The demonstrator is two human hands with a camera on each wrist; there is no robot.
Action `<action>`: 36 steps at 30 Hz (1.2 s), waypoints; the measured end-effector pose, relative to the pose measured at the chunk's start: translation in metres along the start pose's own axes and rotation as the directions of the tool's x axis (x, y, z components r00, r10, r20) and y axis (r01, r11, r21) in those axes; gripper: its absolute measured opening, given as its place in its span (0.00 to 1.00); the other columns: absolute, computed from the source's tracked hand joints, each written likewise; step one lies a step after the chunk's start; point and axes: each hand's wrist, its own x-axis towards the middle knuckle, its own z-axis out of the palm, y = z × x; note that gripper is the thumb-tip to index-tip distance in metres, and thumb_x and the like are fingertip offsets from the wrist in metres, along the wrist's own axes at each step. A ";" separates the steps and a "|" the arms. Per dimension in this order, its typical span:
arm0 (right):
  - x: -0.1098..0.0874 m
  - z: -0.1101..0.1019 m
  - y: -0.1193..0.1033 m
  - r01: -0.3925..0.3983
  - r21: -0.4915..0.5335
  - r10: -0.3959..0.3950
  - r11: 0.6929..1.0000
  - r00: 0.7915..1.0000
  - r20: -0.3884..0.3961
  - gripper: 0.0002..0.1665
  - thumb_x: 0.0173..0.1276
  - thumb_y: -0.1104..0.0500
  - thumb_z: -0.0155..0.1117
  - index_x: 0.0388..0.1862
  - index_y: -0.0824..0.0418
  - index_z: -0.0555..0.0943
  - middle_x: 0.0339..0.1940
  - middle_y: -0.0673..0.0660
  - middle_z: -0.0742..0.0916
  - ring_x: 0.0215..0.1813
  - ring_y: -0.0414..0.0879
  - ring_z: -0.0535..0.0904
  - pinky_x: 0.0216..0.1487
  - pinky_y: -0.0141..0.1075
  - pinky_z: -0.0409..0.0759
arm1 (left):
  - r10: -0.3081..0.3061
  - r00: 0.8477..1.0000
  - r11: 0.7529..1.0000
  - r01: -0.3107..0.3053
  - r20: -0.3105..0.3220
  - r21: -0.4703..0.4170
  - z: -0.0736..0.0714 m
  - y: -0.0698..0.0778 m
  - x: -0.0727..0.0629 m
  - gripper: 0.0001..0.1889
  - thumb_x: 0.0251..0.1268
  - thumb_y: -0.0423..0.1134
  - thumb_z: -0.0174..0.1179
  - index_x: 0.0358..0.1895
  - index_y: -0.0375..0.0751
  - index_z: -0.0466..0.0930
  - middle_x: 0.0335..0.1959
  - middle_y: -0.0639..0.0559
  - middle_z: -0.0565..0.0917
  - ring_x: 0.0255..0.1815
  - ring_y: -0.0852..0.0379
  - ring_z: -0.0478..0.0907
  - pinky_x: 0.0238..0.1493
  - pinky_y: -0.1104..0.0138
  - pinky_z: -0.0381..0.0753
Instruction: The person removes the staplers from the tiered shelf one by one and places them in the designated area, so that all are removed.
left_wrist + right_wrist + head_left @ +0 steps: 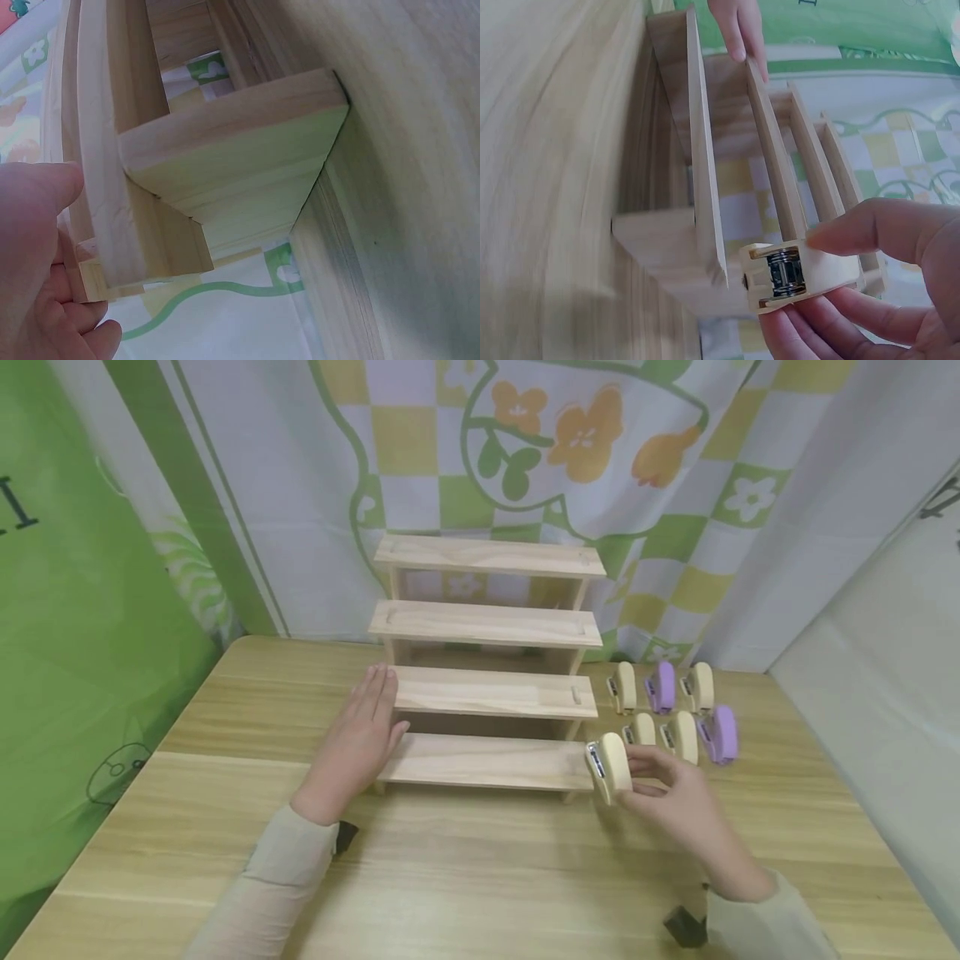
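Note:
My right hand (678,802) pinches a cream mini stapler (617,767) between thumb and fingers, beside the right end of the lowest step of a wooden step shelf (487,760). In the right wrist view, the metal parts at one end of the stapler (786,274) show. My left hand (356,739) rests on the left end of the second step from the bottom (487,692), its fingers extended together in the head view. The thumb (45,187) touches that board's edge in the left wrist view. The other fingers lie at the board's end, partly hidden.
Several more mini staplers stand in two rows right of the shelf, cream ones (678,737) and purple ones (722,735). The shelf stands on a wood-grain table (465,868). A patterned curtain (405,435) hangs behind it, and green fabric (90,635) hangs at the left.

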 end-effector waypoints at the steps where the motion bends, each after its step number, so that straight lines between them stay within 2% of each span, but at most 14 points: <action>1: 0.000 -0.003 0.002 -0.004 -0.013 0.004 1.000 1.000 0.003 0.36 0.57 0.71 0.73 0.65 0.76 0.73 0.54 0.70 0.83 0.57 0.61 0.81 0.52 0.26 0.84 | -0.003 1.000 1.000 0.003 0.002 -0.003 0.000 0.000 0.000 0.37 0.77 0.43 0.57 0.75 0.19 0.52 0.77 0.25 0.55 0.80 0.33 0.51 0.79 0.44 0.56; 4: -0.001 -0.011 0.008 -0.014 -0.071 0.014 0.997 1.000 0.008 0.36 0.59 0.68 0.74 0.66 0.74 0.72 0.54 0.70 0.84 0.57 0.63 0.82 0.52 0.32 0.86 | -0.008 1.000 1.000 0.008 0.008 -0.004 0.000 0.000 0.001 0.38 0.77 0.43 0.56 0.76 0.20 0.52 0.77 0.25 0.54 0.80 0.33 0.51 0.78 0.44 0.56; 8: -0.001 -0.023 0.016 -0.033 -0.145 0.036 0.989 0.999 0.017 0.37 0.61 0.64 0.74 0.67 0.73 0.72 0.54 0.70 0.84 0.57 0.65 0.82 0.56 0.51 0.85 | -0.008 1.000 1.000 0.008 0.017 0.006 0.002 0.000 0.001 0.38 0.77 0.44 0.56 0.76 0.20 0.52 0.77 0.25 0.54 0.80 0.33 0.51 0.77 0.43 0.58; 11: -0.001 -0.030 0.022 -0.053 -0.168 0.057 0.984 0.998 0.023 0.38 0.62 0.63 0.73 0.68 0.73 0.71 0.56 0.70 0.84 0.58 0.65 0.80 0.58 0.58 0.82 | -0.010 1.000 1.000 0.010 0.019 0.004 0.003 0.000 0.001 0.38 0.77 0.44 0.56 0.76 0.20 0.51 0.77 0.25 0.54 0.80 0.34 0.51 0.77 0.42 0.58; 13: -0.001 -0.035 0.026 -0.063 -0.186 0.069 0.980 0.997 0.025 0.38 0.62 0.61 0.74 0.68 0.73 0.70 0.56 0.71 0.83 0.58 0.66 0.80 0.58 0.56 0.82 | -0.011 1.000 1.000 0.011 0.018 0.004 0.003 0.000 0.001 0.38 0.77 0.44 0.55 0.76 0.20 0.51 0.78 0.26 0.54 0.80 0.34 0.50 0.77 0.42 0.58; 15: -0.001 -0.039 0.029 -0.078 -0.204 0.084 0.976 0.996 0.020 0.38 0.62 0.61 0.74 0.68 0.73 0.70 0.57 0.71 0.83 0.58 0.65 0.81 0.55 0.46 0.85 | -0.011 1.000 1.000 0.011 0.015 0.005 0.003 -0.001 0.001 0.38 0.77 0.44 0.55 0.76 0.20 0.51 0.78 0.26 0.53 0.80 0.34 0.50 0.77 0.43 0.58; 18: -0.002 -0.045 0.033 -0.103 -0.220 0.109 0.970 0.994 0.014 0.39 0.63 0.60 0.73 0.69 0.74 0.70 0.57 0.72 0.83 0.58 0.64 0.81 0.50 0.36 0.85 | -0.009 1.000 1.000 0.009 0.012 0.008 0.003 -0.001 0.000 0.38 0.77 0.43 0.55 0.76 0.20 0.51 0.78 0.26 0.53 0.80 0.34 0.50 0.78 0.43 0.58; 20: -0.002 -0.049 0.036 -0.122 -0.237 0.127 0.964 0.992 0.006 0.40 0.63 0.60 0.73 0.69 0.74 0.69 0.57 0.73 0.83 0.58 0.65 0.80 0.49 0.36 0.85 | -0.009 1.000 1.000 0.009 0.012 0.010 0.003 -0.002 0.000 0.38 0.77 0.44 0.55 0.76 0.20 0.51 0.78 0.26 0.54 0.80 0.34 0.50 0.78 0.43 0.58; 25: -0.007 -0.059 0.042 -0.152 -0.286 0.155 0.946 0.988 -0.011 0.42 0.63 0.58 0.74 0.69 0.76 0.68 0.58 0.75 0.82 0.57 0.67 0.80 0.52 0.51 0.86 | -0.006 1.000 1.000 0.005 0.009 0.008 0.002 -0.002 0.001 0.38 0.77 0.44 0.56 0.76 0.20 0.51 0.78 0.26 0.54 0.80 0.34 0.50 0.79 0.44 0.56; 27: -0.008 -0.063 0.044 -0.161 -0.297 0.164 0.941 0.986 -0.015 0.42 0.64 0.57 0.74 0.69 0.76 0.68 0.58 0.75 0.82 0.57 0.67 0.80 0.52 0.54 0.86 | -0.002 1.000 1.000 0.002 0.006 0.007 0.001 -0.001 0.001 0.38 0.77 0.44 0.56 0.76 0.20 0.52 0.77 0.25 0.54 0.80 0.34 0.50 0.79 0.44 0.55; 30: -0.010 -0.068 0.047 -0.169 -0.316 0.174 0.934 0.985 -0.012 0.42 0.64 0.57 0.74 0.69 0.77 0.68 0.57 0.75 0.82 0.56 0.67 0.81 0.51 0.54 0.86 | 0.004 1.000 1.000 -0.004 0.001 0.008 0.001 -0.001 0.002 0.38 0.76 0.44 0.56 0.75 0.19 0.52 0.77 0.25 0.55 0.80 0.33 0.50 0.79 0.45 0.55; 36: -0.008 -0.073 0.054 -0.162 -0.325 0.170 0.932 0.985 -0.003 0.40 0.62 0.59 0.75 0.66 0.79 0.69 0.55 0.76 0.83 0.54 0.66 0.82 0.46 0.46 0.88 | 0.009 1.000 1.000 -0.009 -0.002 0.018 0.001 -0.001 0.001 0.37 0.77 0.43 0.56 0.75 0.19 0.53 0.77 0.24 0.55 0.80 0.33 0.51 0.79 0.45 0.57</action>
